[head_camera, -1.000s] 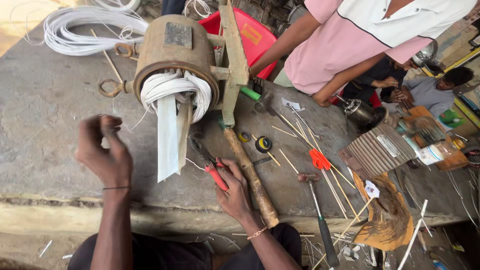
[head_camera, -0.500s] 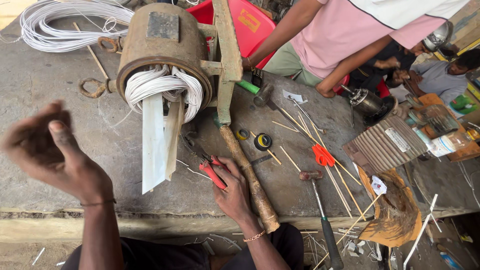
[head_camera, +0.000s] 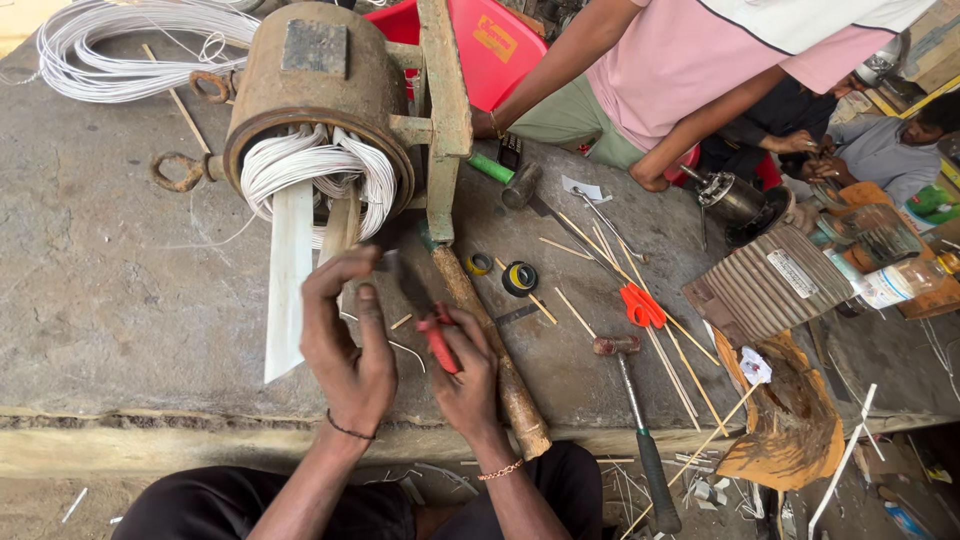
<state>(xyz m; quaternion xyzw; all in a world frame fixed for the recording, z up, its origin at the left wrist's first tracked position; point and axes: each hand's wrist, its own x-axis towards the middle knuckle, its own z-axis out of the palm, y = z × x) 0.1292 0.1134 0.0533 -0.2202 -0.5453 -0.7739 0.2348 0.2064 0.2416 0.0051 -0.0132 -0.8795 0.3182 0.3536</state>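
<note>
Red-handled pliers (head_camera: 437, 335) are lying in the right hand (head_camera: 468, 375), its fingers clenching around the one handle showing, dark jaws slanting up and left toward the left hand (head_camera: 345, 345). That hand is sitting nearer the stator (head_camera: 318, 105), fingers curled loosely and grasping nothing I can make out, just below one white strip (head_camera: 290, 275) hanging from the white windings (head_camera: 310, 170). The strip's long axis is running toward the surface (head_camera: 110, 300) edge. Two hammers are showing: one (head_camera: 635, 425) right of the hands, one (head_camera: 510, 180) above. One pair of scissors (head_camera: 640, 305), two tape rolls (head_camera: 518, 277).
</note>
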